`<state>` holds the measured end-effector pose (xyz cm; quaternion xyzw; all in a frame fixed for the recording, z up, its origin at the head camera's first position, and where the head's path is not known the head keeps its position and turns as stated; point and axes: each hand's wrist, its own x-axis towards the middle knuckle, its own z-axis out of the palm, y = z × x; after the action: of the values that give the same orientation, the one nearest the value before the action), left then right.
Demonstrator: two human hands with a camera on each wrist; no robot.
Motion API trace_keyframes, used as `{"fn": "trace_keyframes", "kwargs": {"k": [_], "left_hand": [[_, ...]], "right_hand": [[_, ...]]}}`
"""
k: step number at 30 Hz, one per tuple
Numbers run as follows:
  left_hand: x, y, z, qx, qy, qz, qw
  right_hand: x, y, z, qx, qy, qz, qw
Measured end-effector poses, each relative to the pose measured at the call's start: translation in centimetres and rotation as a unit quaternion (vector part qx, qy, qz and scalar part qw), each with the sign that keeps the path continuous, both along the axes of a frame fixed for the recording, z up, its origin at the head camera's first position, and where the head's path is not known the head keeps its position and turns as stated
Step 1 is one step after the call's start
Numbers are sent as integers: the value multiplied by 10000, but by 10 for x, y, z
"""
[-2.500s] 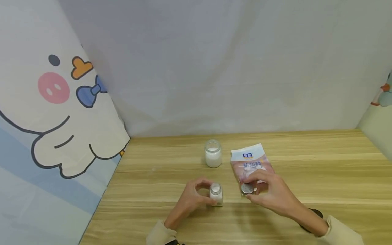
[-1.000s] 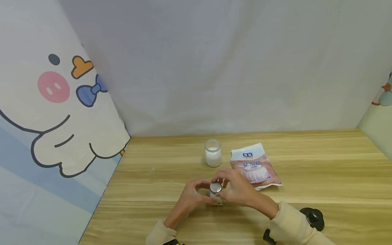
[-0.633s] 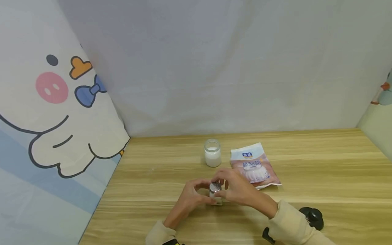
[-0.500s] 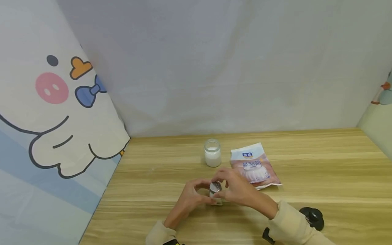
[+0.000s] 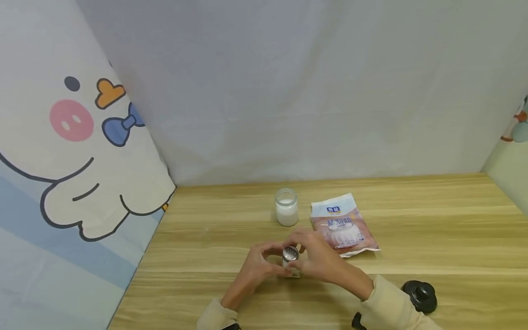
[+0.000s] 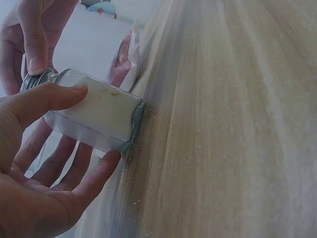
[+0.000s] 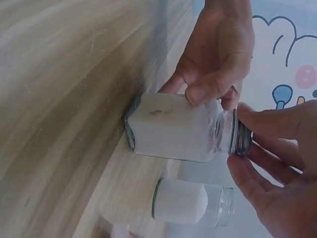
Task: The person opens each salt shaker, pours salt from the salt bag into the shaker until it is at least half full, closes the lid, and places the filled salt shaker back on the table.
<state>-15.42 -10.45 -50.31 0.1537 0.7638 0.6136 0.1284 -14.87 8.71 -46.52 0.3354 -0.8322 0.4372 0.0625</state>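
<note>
A small square glass salt shaker (image 7: 168, 126), nearly full of white salt, stands upright on the wooden table. My left hand (image 5: 257, 266) grips its body, thumb on one side and fingers round the other, as the left wrist view shows. Its perforated metal lid (image 5: 290, 253) sits on the neck. My right hand (image 5: 317, 255) pinches that lid at the rim between thumb and fingers. Below the lid, a strip of the glass neck's thread shows in the right wrist view. Behind the shaker is an uncovered glass jar (image 5: 286, 208), partly filled with white salt.
A pink and pale blue salt packet (image 5: 344, 227) lies flat behind my right hand. A black round object (image 5: 420, 295) rests near my right sleeve. Fine white grains dot the table (image 6: 213, 129) by the shaker. A pale curtain (image 5: 313, 91) hangs along the table's back edge.
My right hand has brought the metal lid from beside the packet, leftward onto the shaker's neck. Over the last second its holes have turned slightly. My left hand has kept its grip.
</note>
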Motion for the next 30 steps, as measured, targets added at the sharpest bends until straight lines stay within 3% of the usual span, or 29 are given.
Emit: {"fn": "trace_keyframes", "kwargs": {"k": [7, 12, 16, 25, 30], "left_hand": [[0, -1, -1, 32, -23, -26, 10000], [0, -1, -1, 49, -72, 45, 10000], [0, 0, -1, 49, -54, 65, 10000], [0, 1, -1, 75, -28, 36, 10000], [0, 1, -2, 8, -15, 24, 10000]], "right_hand": [[-2, 3, 5, 146, 87, 295, 9994], [-3, 1, 6, 365, 15, 130, 9992], [-1, 1, 4, 534, 297, 0, 9981], [-1, 1, 4, 367, 375, 22, 9986], [-1, 3, 0, 33, 106, 109, 9999]]}}
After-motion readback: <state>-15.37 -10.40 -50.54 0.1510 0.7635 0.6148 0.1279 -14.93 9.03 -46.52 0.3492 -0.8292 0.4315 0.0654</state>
